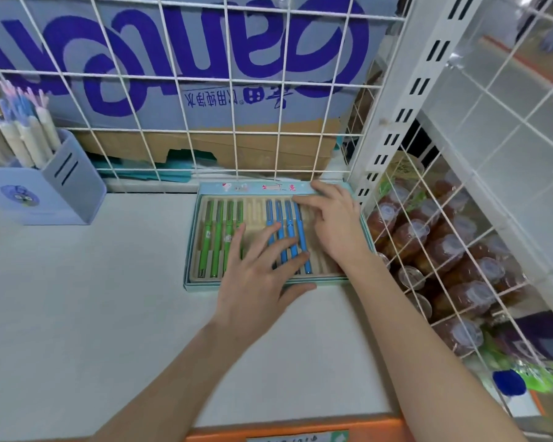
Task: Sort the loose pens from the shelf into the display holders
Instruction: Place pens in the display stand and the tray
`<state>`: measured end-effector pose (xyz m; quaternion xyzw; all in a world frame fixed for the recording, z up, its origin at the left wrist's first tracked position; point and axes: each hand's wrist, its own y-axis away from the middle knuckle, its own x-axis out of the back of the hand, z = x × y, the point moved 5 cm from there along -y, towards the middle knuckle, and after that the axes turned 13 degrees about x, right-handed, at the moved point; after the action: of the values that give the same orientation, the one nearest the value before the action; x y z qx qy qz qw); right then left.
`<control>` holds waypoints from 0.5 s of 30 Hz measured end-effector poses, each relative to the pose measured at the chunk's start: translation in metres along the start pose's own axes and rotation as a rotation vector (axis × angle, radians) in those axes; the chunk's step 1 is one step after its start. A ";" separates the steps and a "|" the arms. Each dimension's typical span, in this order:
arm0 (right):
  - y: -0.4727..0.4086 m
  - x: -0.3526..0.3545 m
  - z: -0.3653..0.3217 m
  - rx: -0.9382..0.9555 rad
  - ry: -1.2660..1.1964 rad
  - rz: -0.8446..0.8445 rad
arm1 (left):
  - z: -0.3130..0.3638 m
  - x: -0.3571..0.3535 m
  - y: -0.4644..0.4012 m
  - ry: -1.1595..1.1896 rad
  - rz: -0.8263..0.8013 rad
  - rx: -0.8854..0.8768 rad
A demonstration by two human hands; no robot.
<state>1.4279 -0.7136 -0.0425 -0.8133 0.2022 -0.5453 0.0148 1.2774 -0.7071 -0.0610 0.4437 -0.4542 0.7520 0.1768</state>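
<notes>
Left hand (262, 266): fingers spread flat over blue pens (288, 231).
Right hand (332, 224): fingers straight on tray (192, 250).
Pens: four green pens (219, 237), four blue.
Box (205, 59): writing upside down, unreadable.

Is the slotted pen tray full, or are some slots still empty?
Partly filled. The tray holds four green pens and four blue pens; bare slots show between them and at its right end.

White wire grid (186, 90) backs the white shelf (77, 298); behind, seemingly a cardboard box (205, 59).
</notes>
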 end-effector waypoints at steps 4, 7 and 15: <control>-0.003 0.000 0.003 0.000 -0.025 0.040 | 0.000 0.000 -0.001 0.031 0.007 -0.004; -0.005 -0.001 0.003 0.011 -0.011 0.037 | 0.000 0.000 -0.001 0.027 -0.001 -0.005; -0.002 -0.001 0.003 0.043 0.115 -0.075 | -0.002 -0.001 -0.002 0.028 -0.025 0.012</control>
<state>1.4310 -0.7114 -0.0444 -0.7873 0.1604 -0.5953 -0.0001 1.2780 -0.7046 -0.0611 0.4398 -0.4419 0.7585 0.1898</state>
